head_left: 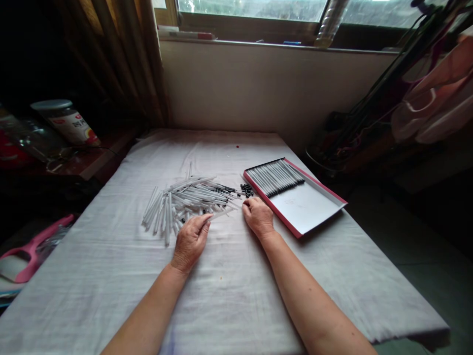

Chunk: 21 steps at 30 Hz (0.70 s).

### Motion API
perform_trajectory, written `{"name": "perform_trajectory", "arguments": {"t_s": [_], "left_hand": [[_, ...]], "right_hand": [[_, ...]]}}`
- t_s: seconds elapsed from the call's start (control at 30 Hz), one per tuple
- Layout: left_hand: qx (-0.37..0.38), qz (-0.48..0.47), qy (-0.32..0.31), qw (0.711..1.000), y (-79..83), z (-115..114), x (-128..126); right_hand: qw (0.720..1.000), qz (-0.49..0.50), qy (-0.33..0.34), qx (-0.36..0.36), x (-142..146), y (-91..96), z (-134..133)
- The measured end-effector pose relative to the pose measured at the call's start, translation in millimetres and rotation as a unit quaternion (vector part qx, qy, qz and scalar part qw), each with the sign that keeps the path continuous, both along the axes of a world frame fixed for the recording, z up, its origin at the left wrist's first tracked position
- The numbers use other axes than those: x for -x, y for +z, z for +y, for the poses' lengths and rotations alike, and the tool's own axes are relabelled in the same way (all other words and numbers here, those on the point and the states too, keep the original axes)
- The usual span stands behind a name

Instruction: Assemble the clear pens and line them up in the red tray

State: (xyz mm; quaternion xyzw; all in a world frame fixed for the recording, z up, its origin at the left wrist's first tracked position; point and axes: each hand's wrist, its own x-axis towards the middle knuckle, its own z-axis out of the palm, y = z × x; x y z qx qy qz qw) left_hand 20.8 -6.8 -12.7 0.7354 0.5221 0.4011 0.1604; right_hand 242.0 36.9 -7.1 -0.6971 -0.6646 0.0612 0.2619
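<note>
My left hand [190,239] pinches a translucent pen barrel [221,214], which points right toward my other hand. My right hand [258,216] is closed with its fingers curled beside a small heap of black pen caps [246,190]; whatever its fingertips hold is hidden. Just beyond my left hand spreads a loose pile of clear pen barrels [158,212], mixed with thin dark-tipped refills [221,188]. To the right lies a shallow box with a red rim [283,217] and white inside. A row of pens with black ends [275,177] fills its far part.
A pale cloth covers the table [229,305]. A lidded jar [72,123] stands on a side cabinet at left, above a pink-handled object [37,246]. Wall and window sill [240,43] bound the far side. Hanging cloth [432,93] is at right.
</note>
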Motion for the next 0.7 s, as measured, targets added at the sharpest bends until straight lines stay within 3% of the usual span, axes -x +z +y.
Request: {"name": "perform_trajectory", "arguments": {"t_s": [0.13, 0.23, 0.3, 0.5, 0.7], "left_hand": [[0.007, -0.006, 0.005, 1.0, 0.3, -0.2, 0.4], [0.025, -0.012, -0.011, 1.0, 0.5, -1.2, 1.0], [0.032, -0.015, -0.017, 0.999, 0.9, -1.6, 1.3], [0.036, -0.011, -0.025, 0.999, 1.0, -1.3, 1.6], [0.039, -0.008, -0.026, 0.999, -0.6, -1.4, 1.1]], "right_hand": [[0.976, 0.205, -0.028, -0.068, -11.2, -7.3, -3.7], [0.899, 0.412, -0.068, -0.131, -15.2, -4.6, -8.5], [0.844, 0.498, -0.086, -0.178, -15.5, 1.8, -12.5], [0.761, 0.6, -0.107, -0.223, -16.1, 25.6, -20.6], [0.697, 0.68, -0.133, -0.182, -16.7, 37.6, -19.9]]}}
